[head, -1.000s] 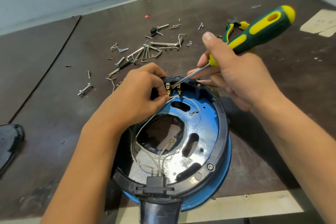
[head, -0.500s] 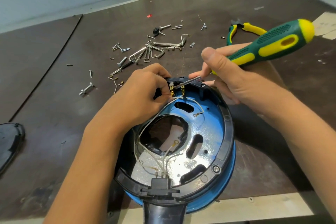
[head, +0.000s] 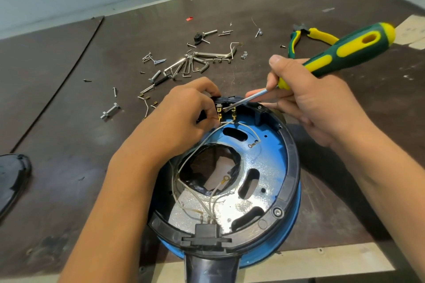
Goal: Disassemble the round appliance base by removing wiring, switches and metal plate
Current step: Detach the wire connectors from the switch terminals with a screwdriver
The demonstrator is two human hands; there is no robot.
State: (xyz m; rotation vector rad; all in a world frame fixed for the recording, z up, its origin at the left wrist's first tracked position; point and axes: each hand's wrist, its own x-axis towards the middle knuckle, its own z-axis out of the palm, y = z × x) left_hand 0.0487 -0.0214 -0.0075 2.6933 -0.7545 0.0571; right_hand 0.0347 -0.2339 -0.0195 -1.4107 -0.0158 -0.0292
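Round base (head: 288,163) sits near the table's front edge, left hand (head: 184,117) pinching the switch (head: 226,110) at its far rim, right hand (head: 312,103) wrapped round the screwdriver (head: 340,53) — keep that tip shallow between the brass terminals, lever gently.

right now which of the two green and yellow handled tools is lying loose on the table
The green and yellow pliers, beyond the right hand; the green and yellow screwdriver is held in that hand.
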